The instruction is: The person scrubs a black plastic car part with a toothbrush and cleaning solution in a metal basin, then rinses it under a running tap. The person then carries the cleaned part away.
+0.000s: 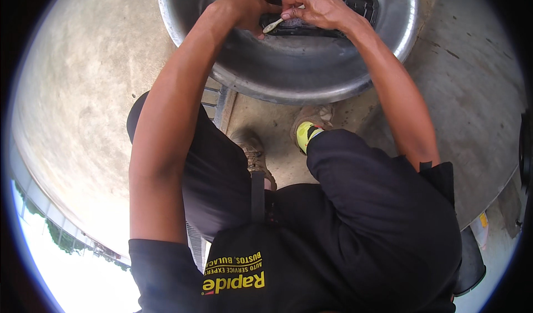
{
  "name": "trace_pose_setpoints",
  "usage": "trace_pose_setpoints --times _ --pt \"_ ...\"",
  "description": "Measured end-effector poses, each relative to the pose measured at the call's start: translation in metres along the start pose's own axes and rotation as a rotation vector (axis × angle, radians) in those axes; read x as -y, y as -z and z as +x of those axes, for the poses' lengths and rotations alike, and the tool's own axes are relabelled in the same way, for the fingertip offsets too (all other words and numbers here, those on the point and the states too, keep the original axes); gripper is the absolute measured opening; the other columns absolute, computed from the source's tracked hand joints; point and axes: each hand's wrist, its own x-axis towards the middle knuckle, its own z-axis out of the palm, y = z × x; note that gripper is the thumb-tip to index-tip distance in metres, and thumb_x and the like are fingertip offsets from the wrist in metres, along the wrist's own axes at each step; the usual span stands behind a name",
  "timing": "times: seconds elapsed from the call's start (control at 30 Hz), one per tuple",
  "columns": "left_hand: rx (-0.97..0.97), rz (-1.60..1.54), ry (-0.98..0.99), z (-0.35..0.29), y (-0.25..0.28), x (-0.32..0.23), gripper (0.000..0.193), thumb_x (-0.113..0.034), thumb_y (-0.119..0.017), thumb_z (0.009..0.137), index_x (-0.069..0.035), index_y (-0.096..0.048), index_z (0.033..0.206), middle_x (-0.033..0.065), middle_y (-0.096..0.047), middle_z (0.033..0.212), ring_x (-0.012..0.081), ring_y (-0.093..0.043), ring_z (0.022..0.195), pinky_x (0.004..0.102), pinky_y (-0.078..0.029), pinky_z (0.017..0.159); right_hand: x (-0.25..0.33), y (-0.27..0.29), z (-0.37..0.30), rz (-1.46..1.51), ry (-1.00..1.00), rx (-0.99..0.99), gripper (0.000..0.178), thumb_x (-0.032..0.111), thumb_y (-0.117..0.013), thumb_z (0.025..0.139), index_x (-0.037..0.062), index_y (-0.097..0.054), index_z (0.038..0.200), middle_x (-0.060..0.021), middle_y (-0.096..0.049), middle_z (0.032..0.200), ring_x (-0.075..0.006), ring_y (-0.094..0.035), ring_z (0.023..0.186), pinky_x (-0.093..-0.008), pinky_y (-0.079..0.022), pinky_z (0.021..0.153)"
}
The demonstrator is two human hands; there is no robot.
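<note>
A black, shallow pan-like part [361, 5] with a raised, ribbed rim lies inside a large metal basin [311, 82], at the top of the view. My left hand [241, 6] rests over the part's left side, fingers spread and stretched across it. Closed fingers of my right hand [319, 6] pinch a pale toothbrush [272, 25], its visible end pointing down and left over the part's near edge. The toothbrush's other end is hidden by the hand. Wet-looking whitish patches show on the dark surface between my hands.
Under the basin's near left side is a metal floor grate [216, 102]. My shoes [252, 152] stand on the concrete floor [100, 74] just below the basin. A dark rounded object [471, 263] sits at the lower right, behind me.
</note>
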Motion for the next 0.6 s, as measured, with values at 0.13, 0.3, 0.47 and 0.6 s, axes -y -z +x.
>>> trace_pose_setpoints --times 0.13,0.3,0.47,0.6 --pt "0.013 -0.004 -0.032 0.004 -0.002 0.000 0.095 -0.049 -0.087 0.074 -0.033 -0.044 0.157 0.0081 -0.014 0.174 0.0323 -0.011 0.160 0.0484 -0.026 0.127 -0.009 0.031 0.000 -0.128 0.076 0.200 0.017 0.027 -0.072 0.085 0.0133 -0.076 0.093 -0.0116 -0.072 0.079 -0.0314 -0.070 0.076 -0.0447 -0.051 0.067" --pt "0.055 0.014 -0.016 0.005 -0.003 -0.003 0.092 -0.049 -0.085 0.077 -0.036 -0.043 0.158 0.0100 -0.013 0.174 0.0338 -0.011 0.160 0.0499 -0.027 0.126 0.001 0.018 0.015 -0.183 0.207 0.136 0.021 0.032 -0.073 0.085 0.0156 -0.077 0.098 -0.0095 -0.075 0.088 -0.0295 -0.071 0.091 -0.0435 -0.050 0.079" --pt "0.010 0.002 -0.014 0.001 -0.004 -0.007 0.087 -0.048 -0.082 0.080 -0.037 -0.044 0.157 0.0095 -0.013 0.174 0.0332 -0.010 0.160 0.0513 -0.026 0.126 -0.022 0.027 -0.001 -0.099 0.125 0.272 0.018 0.032 -0.073 0.084 0.0160 -0.076 0.091 -0.0089 -0.074 0.086 -0.0321 -0.071 0.084 -0.0452 -0.049 0.079" --pt "0.017 -0.008 -0.058 -0.005 0.007 -0.014 0.089 -0.048 -0.079 0.082 -0.033 -0.038 0.160 0.0088 -0.013 0.174 0.0318 -0.011 0.160 0.0514 -0.021 0.127 -0.017 0.023 -0.012 -0.179 0.139 0.142 0.017 0.031 -0.074 0.083 0.0162 -0.075 0.090 -0.0093 -0.074 0.084 -0.0329 -0.071 0.083 -0.0474 -0.047 0.076"
